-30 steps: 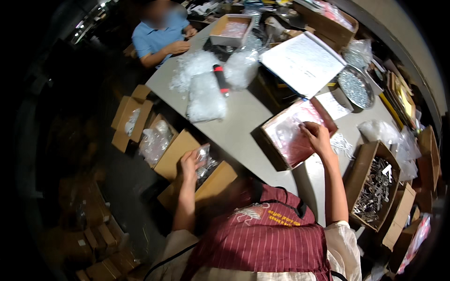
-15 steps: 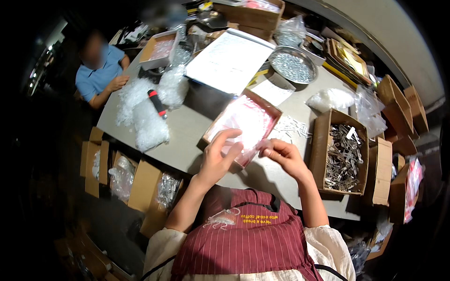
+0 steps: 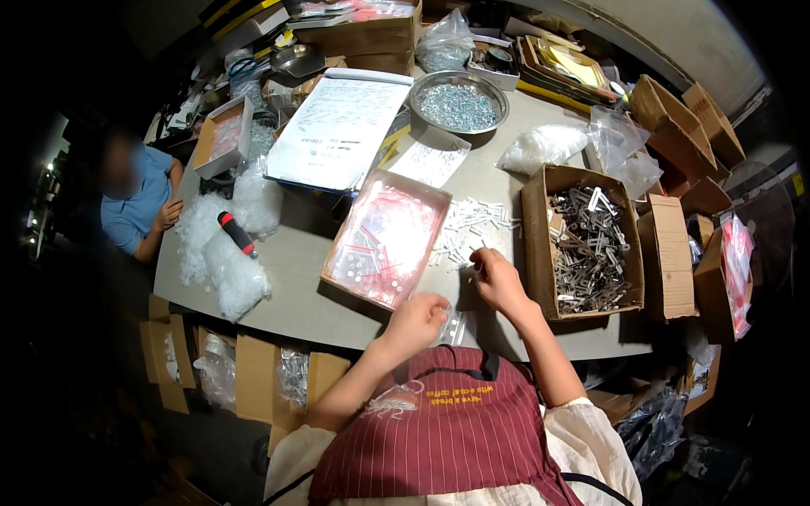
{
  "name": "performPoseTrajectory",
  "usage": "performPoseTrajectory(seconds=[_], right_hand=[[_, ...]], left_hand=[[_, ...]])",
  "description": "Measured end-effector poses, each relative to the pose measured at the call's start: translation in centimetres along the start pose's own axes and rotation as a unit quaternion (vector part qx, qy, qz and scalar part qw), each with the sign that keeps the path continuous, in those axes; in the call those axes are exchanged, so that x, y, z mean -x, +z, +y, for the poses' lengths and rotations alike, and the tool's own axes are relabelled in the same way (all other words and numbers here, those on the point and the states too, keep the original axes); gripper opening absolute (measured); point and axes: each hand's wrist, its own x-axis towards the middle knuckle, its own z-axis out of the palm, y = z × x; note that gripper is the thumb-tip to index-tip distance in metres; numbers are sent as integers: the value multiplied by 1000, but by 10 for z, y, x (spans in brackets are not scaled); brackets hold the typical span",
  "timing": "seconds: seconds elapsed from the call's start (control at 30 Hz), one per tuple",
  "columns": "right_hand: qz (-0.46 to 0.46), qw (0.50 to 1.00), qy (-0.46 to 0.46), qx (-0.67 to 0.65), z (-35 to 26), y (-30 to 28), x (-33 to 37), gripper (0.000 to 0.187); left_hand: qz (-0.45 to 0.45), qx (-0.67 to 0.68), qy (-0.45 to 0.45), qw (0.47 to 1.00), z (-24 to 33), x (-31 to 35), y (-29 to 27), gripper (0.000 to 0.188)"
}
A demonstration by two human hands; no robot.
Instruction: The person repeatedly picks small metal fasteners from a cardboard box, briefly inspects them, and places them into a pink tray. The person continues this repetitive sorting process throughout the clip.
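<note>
A small clear bag (image 3: 454, 327) is held closed in the left hand (image 3: 419, 320) at the near edge of the table (image 3: 304, 287). The right hand (image 3: 496, 280) is pinched over the white plastic pieces (image 3: 466, 228) scattered just beside the shallow box of bags (image 3: 386, 238). The bag mouth is probably best kept open and close under the pinching hand, so that few pieces are spilled.

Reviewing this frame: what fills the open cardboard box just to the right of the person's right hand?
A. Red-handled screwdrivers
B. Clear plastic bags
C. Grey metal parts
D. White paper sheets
C: the cardboard box beside the right hand is filled with a jumble of grey metal parts, with no bags, paper or screwdrivers showing inside it.
</note>
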Motion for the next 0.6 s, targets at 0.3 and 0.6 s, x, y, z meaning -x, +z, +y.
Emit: performPoseTrajectory(seconds=[0.3, 0.6], right_hand=[[-17, 991, 4, 132, 4, 30, -29, 30], [-27, 952, -8, 306, -16, 5, -19, 13]], left_hand=[[17, 6, -9, 1000, 18, 21, 14, 16], [129, -27, 56, 990, 12, 15, 20, 15]])
